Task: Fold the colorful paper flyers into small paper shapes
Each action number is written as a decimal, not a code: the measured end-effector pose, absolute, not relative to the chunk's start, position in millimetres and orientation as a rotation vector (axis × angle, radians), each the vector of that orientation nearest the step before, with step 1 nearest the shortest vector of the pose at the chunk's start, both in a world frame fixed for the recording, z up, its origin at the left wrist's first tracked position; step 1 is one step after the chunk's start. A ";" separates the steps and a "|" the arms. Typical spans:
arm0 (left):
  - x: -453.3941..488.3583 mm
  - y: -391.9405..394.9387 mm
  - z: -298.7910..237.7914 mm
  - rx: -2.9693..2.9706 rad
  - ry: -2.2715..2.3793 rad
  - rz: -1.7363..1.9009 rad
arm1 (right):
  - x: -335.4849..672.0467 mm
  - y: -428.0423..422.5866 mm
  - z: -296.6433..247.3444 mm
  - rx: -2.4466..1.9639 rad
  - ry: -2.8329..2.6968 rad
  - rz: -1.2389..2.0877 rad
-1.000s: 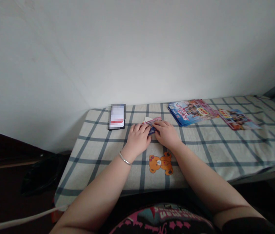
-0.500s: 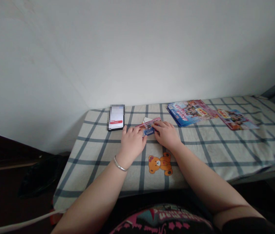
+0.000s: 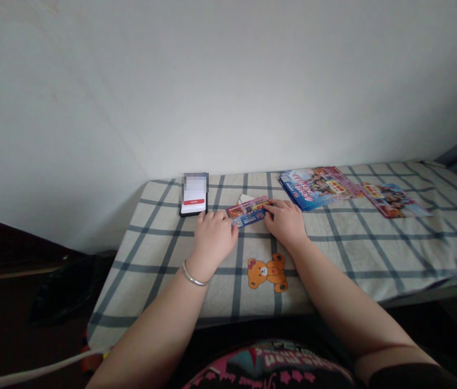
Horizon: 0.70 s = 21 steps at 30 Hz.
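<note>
A flyer (image 3: 248, 212), red along the top and blue along the bottom, lies folded into a narrow strip on the checked tablecloth. My left hand (image 3: 215, 237), a silver bangle at its wrist, rests palm down at the strip's left end, with fingers loosely spread and touching or just beside the edge. At the right end, my right hand (image 3: 287, 222) has its fingers and thumb on the strip, gripping or pressing it. A white paper corner (image 3: 245, 199) sticks out behind the strip. What lies under both palms is hidden.
A phone (image 3: 194, 195) with a lit screen stands beyond my left hand. To the right lie a stack of flyers (image 3: 313, 186) and a separate flyer (image 3: 394, 200). The tablecloth (image 3: 163, 281) carries a bear picture (image 3: 267, 273); a white wall (image 3: 228, 86) rises behind.
My hands have moved apart along the strip, the left one leftward and the right one rightward. More of the flyer's printed face now shows between them.
</note>
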<state>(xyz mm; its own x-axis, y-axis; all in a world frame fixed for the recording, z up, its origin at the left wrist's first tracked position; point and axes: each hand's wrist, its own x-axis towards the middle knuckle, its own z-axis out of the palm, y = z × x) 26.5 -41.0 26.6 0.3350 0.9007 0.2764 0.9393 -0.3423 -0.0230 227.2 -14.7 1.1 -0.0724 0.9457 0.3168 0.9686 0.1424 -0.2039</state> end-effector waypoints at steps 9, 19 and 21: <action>24.9 -37.6 27.1 -2.446 -1.775 -0.277 | 228.1 -14.8 -1.9 -1.907 -1.974 -0.179; 20.8 -28.2 13.5 -2.433 -1.742 -0.426 | 237.1 -9.6 -10.5 -1.804 -1.971 -0.136; 19.8 -25.7 9.5 -2.399 -1.745 -0.460 | 237.8 -9.1 -11.2 -1.782 -1.977 -0.121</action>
<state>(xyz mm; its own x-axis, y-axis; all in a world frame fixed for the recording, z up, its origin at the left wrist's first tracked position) 19.8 -25.7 9.5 0.2808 0.9032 0.3248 0.9459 -0.3178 0.0660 237.8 -9.1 -11.2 -0.0438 0.9163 0.3981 0.9581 0.1515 -0.2431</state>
